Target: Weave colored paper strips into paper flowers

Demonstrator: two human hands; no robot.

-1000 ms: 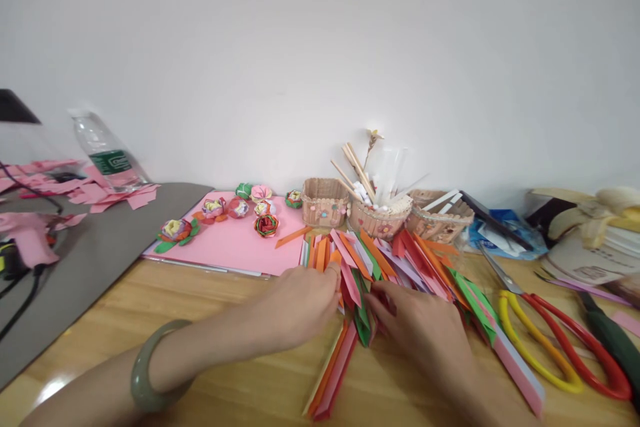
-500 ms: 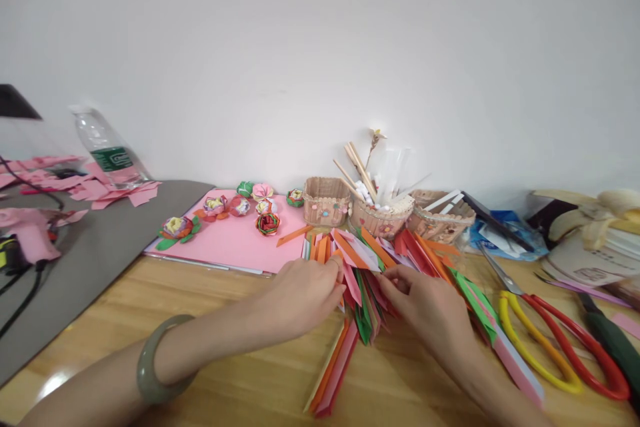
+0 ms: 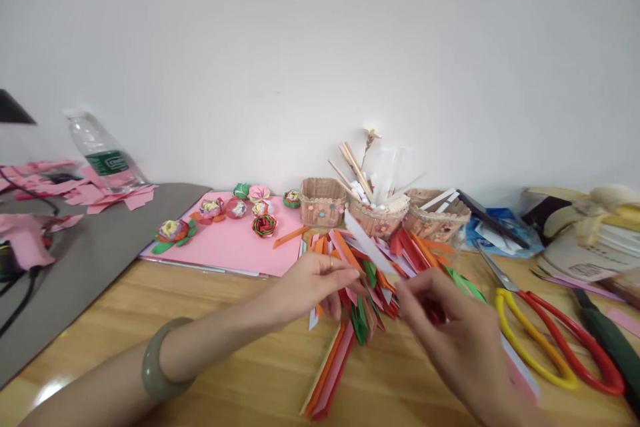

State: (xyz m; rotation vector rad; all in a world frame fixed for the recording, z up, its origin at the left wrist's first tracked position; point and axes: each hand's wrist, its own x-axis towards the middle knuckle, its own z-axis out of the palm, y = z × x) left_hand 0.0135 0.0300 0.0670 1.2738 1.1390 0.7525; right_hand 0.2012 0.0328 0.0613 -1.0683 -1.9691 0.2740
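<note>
A wooden table (image 3: pixel 235 373) backs onto a pale wall (image 3: pixel 320 60); its near edge runs out of frame. One grey mat (image 3: pixel 100 267) spreads over the table's far left corner area, and one pink sheet (image 3: pixel 225 247) lies flat toward the far edge, its left side over the mat. Wood grain shows between the sheet's near edge and the left forearm (image 3: pixel 220 330), and again between the two arms, while one pair of red-and-yellow scissors (image 3: pixel 520 293) crowds the right side, just beside the right hand (image 3: pixel 455 320). A pile of folded paper strips (image 3: pixel 375 297), too tangled to count, sits between the hands. Over its left side, the left hand (image 3: pixel 315 283) hangs with fingers loosely curved; whether they grip paper cannot be told. The right hand pinches one pale strip (image 3: pixel 369 245) by its lower end, thumb against fingertips, the rest slanting up and leftward above the pile. Three woven baskets (image 3: pixel 323 203) line the far edge behind it. One plastic bottle (image 3: pixel 107 163) leans at the mat's far side. Eight paper flowers (image 3: pixel 264 225) dot the sheet and its edges; one bracelet (image 3: pixel 160 360) circles the left arm, and one ring (image 3: pixel 331 263) the left hand.
</note>
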